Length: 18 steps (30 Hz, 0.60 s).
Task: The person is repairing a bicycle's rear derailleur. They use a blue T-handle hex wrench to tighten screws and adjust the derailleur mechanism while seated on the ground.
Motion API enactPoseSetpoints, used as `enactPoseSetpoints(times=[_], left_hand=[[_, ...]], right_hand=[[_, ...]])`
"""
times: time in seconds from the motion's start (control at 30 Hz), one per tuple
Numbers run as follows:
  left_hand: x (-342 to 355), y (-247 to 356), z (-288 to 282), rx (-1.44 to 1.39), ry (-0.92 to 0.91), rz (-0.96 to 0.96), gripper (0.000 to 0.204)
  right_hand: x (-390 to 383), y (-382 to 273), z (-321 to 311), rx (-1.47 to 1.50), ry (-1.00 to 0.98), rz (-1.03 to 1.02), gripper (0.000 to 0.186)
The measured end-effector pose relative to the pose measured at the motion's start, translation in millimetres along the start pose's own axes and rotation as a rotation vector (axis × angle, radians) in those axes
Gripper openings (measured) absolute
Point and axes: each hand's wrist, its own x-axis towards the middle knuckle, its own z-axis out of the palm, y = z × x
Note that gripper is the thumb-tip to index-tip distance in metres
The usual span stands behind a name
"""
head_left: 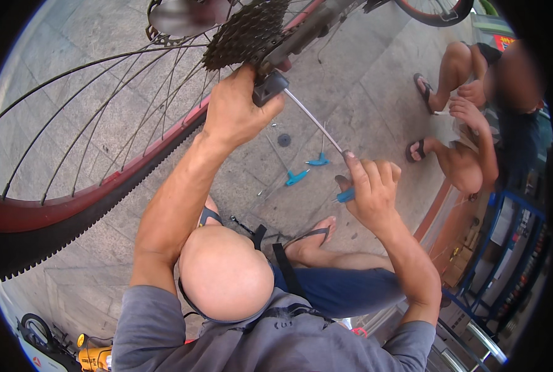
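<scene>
Two-handed work with a hex key at a bicycle's rear axle

The left hand (pixel 236 111) is steadying a dark block-shaped part (pixel 276 85) at the axle end, just beside the cassette (pixel 245 37) of the rear wheel (pixel 96 239); its grip is closing about the part, the thumb lying toward the near end. The right hand (pixel 374 192) is holding a blue-handled hex key (pixel 317 124), its grip curled around the handle and the index finger extending along the slim metal shaft. The shaft is slanting up and to the left, its far end meeting the block; whether the tip is sitting in a socket cannot be told.

The step in hand appears to be working a fastener on this part, though loosening and tightening are not distinguishable here. The next move is probably calling for a firm left hold, the shaft staying in line with the fastener while the right wrist supplies the twist; a slanted tip could slip.

On the paved floor (pixel 375 93) below, two other blue-handled hex keys (pixel 297 178) are lying near a small dark disc (pixel 284 141). At the right, another person (pixel 521 139) is sitting low, well apart from the work.
</scene>
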Motion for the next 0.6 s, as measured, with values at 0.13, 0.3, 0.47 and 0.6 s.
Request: enactPoseSetpoints(times=[0.13, 0.3, 0.47, 0.6], left_hand=[[-0.4, -9.5, 2.1, 0.02, 0.051, 0.073, 0.036], [1.2, -5.7, 2.3, 0.044, 0.048, 0.063, 0.035], [-0.3, -10.5, 2.6, 0.083, 0.052, 0.063, 0.036], [-0.7, -7.1, 3.7, 0.034, 0.047, 0.068, 0.035]], right_hand=[[5.8, -3.3, -10.1, 0.161, -0.115, 0.105, 0.073], [12.1, -7.0, -10.7, -0.233, -0.015, -0.06, 0.072], [11.7, 2.7, -5.0, -0.203, -0.103, -0.137, 0.066], [15.2, 11.3, -6.3, 0.074, -0.11, -0.113, 0.08]])
